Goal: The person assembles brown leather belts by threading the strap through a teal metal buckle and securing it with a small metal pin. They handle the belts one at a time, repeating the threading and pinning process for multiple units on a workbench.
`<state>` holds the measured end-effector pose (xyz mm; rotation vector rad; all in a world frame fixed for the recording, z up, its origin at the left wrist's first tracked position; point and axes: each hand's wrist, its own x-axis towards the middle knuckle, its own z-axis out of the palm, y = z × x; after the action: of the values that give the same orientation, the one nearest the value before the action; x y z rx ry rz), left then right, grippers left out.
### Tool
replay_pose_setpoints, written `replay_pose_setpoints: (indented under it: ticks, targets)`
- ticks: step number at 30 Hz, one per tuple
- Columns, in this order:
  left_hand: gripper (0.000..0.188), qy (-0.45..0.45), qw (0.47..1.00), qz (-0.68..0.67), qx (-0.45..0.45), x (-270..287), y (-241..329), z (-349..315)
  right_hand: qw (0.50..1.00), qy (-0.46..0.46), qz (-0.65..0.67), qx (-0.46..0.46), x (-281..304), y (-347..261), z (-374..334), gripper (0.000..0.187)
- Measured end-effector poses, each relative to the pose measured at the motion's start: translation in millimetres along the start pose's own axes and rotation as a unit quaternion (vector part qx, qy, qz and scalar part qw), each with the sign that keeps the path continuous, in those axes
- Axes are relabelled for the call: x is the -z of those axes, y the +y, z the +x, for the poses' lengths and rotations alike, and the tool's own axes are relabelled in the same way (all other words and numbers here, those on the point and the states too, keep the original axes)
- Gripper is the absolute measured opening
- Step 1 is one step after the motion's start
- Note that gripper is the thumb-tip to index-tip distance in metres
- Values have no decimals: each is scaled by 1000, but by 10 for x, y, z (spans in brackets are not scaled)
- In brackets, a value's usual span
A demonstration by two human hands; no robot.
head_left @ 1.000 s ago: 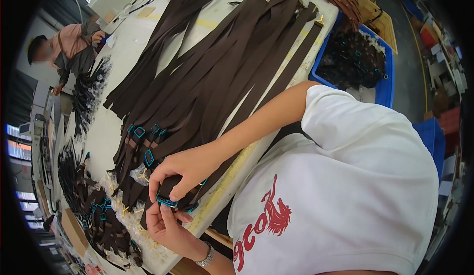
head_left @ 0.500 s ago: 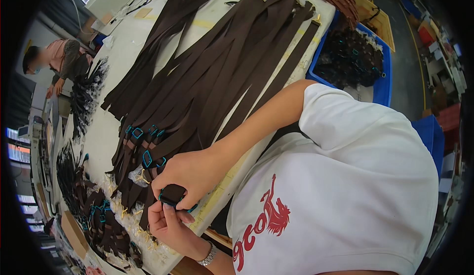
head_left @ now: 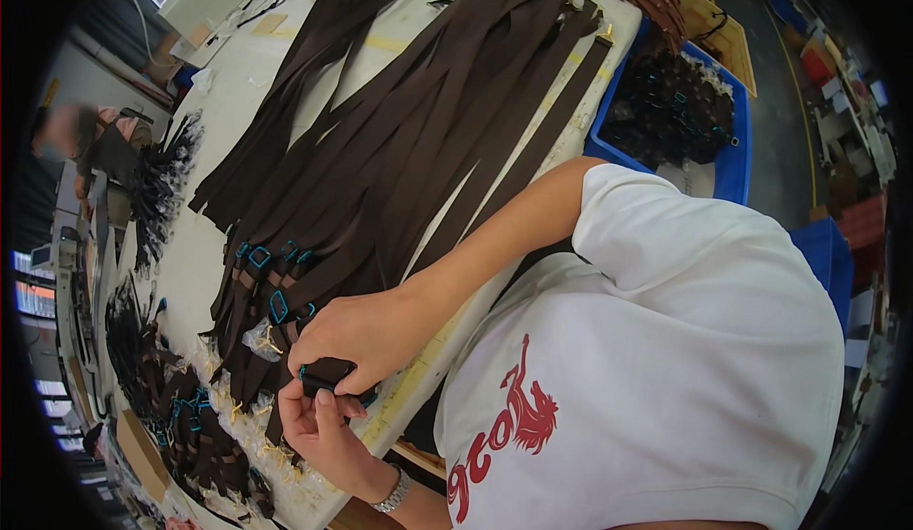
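Between my two hands, a dark brown webbing strap (head_left: 325,375) is bunched over a teal-edged buckle (head_left: 303,373). My right hand (head_left: 366,335) is closed around it from above, fingers curled and thumb pressing its side. From below, my left hand (head_left: 328,435), a metal watch on its wrist, pinches the strap's lower edge between thumb and fingers. Just beyond the hands lie straps fitted with teal buckles (head_left: 278,306) and a clear plastic-wrapped piece (head_left: 262,340) with a gold-coloured part. My fingers hide much of the held buckle.
Long brown straps (head_left: 380,164) cover the white table (head_left: 257,73). More buckled straps (head_left: 204,425) lie at the lower left, beside plastic wrap. A blue bin (head_left: 730,164) of dark straps stands at right. Across the table, a co-worker (head_left: 114,145) stands near black straps (head_left: 162,192).
The strap in my hands has tilted, its flat face turned, and my left thumb has come up against its lower edge. The co-worker has shifted left.
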<state>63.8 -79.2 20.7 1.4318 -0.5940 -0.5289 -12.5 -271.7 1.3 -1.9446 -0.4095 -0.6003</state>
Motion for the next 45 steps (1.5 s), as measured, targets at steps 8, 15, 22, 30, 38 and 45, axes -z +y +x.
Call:
replay_pose_setpoints:
  ticks: [8, 15, 22, 30, 38, 45]
  targets:
    - [31, -4, 1000, -5, 12, 31, -33, 14, 999, -40, 4, -25, 88, -114, 23, 39]
    - [38, -17, 999, -33, 23, 55, -54, 10, 997, -59, 11, -38, 116, -107, 52, 45]
    - [41, -48, 994, -85, 41, 155, -77, 40, 994, -79, 39, -71, 136, -80, 61, 51]
    - [40, -55, 995, -65, 49, 98, -76, 45, 992, -68, 41, -100, 90, -105, 36, 51]
    - [35, -37, 992, -110, 42, 151, -116, 50, 999, 12, 31, -39, -28, -55, 23, 34]
    - [38, -8, 1000, 4, 18, 92, -113, 13, 998, -38, -5, -48, 17, -47, 13, 53]
